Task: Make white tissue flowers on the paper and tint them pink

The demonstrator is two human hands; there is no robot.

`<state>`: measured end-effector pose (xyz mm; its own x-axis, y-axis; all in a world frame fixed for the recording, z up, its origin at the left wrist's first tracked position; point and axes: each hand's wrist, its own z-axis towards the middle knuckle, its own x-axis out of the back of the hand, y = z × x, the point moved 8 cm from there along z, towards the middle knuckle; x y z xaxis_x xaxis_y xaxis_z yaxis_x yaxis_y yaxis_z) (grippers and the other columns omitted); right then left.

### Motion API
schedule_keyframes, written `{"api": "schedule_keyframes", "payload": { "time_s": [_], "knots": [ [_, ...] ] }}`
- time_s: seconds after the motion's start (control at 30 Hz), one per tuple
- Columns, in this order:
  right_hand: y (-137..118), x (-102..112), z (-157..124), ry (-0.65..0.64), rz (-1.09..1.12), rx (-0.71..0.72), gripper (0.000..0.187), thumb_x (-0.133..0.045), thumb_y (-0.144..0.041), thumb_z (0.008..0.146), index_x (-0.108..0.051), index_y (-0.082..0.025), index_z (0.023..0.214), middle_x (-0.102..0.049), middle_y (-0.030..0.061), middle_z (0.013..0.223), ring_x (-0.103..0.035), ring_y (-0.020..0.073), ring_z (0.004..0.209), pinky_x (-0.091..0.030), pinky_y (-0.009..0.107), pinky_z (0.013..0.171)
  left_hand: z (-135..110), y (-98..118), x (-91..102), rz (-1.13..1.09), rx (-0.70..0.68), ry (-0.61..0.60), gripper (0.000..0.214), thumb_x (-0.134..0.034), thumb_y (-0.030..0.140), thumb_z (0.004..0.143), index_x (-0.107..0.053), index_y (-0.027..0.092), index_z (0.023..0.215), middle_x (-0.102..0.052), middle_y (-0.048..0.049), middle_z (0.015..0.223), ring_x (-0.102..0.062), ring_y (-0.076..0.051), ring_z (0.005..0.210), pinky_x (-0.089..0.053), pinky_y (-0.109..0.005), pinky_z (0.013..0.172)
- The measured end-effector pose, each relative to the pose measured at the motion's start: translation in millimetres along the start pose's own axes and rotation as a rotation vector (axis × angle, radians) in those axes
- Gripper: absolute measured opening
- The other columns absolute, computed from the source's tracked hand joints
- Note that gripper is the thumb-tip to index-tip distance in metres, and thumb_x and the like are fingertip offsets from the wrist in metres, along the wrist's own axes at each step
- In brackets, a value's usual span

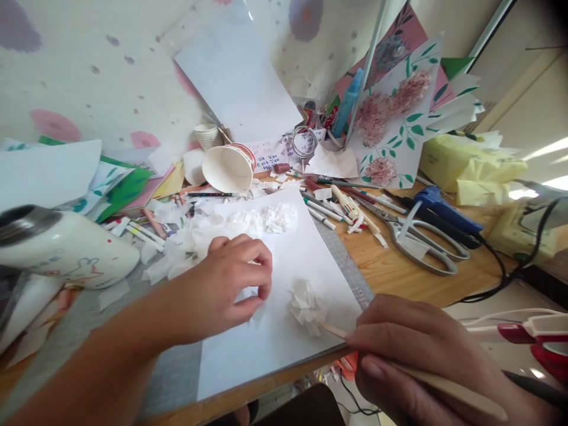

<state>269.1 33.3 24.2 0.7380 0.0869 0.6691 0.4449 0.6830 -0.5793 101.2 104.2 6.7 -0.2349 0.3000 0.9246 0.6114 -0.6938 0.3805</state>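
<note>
Crumpled paper tuft (307,305): off-white, thin, translucent; many loose, ruffled folds with ragged edges, rounded outline, shaded at the base. Location: right of centre, lower half of frame, on a white paper sheet (261,367).

Wooden stick (333,330): pale, flat, slender; tip at the tuft's lower right edge. Held in the right hand (412,349), lower right, thumb and fingers pinching the shaft.

Left hand (239,278): centre, above the sheet; fingers curled, thumb and index tips close together; whether anything is pinched between them cannot be told.

Ruffled white paper cluster (279,219): upper part of the sheet, brighter, denser folds.

Grey-handled scissors (421,242) and blue glue gun (444,207): right of frame.
</note>
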Motion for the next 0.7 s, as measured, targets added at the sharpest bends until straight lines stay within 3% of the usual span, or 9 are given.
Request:
{"api": "schedule_keyframes", "payload": {
  "time_s": [0.1, 0.2, 0.37, 0.7],
  "knots": [
    [-1, 1, -2, -0.003, 0.01, -0.007, 0.015, -0.054, -0.015, 0.089, -0.066, -0.023, 0.094, -0.072, 0.0053, 0.084, -0.069, 0.0178, 0.076, -0.053, 0.025, 0.061, 7, 21, -8.0, -0.257, -0.007, 0.038, 0.012, -0.055, 0.012, 0.082, -0.06, 0.022, 0.079, -0.064, 0.0045, 0.083, -0.054, -0.014, 0.084, -0.036, -0.031, 0.083],
    [0, -1, -2, -0.029, 0.021, -0.026, 0.014, -0.054, -0.014, 0.088, -0.066, -0.021, 0.087, -0.07, 0.0044, 0.081, -0.068, 0.0165, 0.074, -0.054, 0.025, 0.066, 14, 27, -21.4, -0.371, 0.113, 0.114, 0.01, -0.057, 0.013, 0.08, -0.06, 0.023, 0.077, -0.063, 0.0052, 0.076, -0.055, -0.014, 0.078, -0.04, -0.028, 0.075],
    [-1, 0, 0, -0.029, 0.032, -0.024, 0.013, -0.054, -0.015, 0.089, -0.065, -0.022, 0.087, -0.072, 0.0063, 0.088, -0.069, 0.0177, 0.08, -0.053, 0.025, 0.065, 20, 19, -30.6, -0.368, 0.246, 0.247, 0.011, -0.057, 0.012, 0.077, -0.06, 0.021, 0.072, -0.062, 0.004, 0.07, -0.056, -0.014, 0.069, -0.043, -0.028, 0.066],
    [-2, 17, -1, 0.119, 0.097, -0.046, 0.022, -0.052, -0.009, 0.087, -0.064, -0.022, 0.1, -0.069, 0.0033, 0.081, -0.066, 0.0142, 0.071, -0.051, 0.022, 0.059, 23, 13, -35.8, -0.26, 0.272, 0.228, 0.01, -0.063, 0.012, 0.078, -0.059, 0.02, 0.073, -0.063, 0.0034, 0.072, -0.057, -0.016, 0.071, -0.042, -0.032, 0.07]
  ]
}}
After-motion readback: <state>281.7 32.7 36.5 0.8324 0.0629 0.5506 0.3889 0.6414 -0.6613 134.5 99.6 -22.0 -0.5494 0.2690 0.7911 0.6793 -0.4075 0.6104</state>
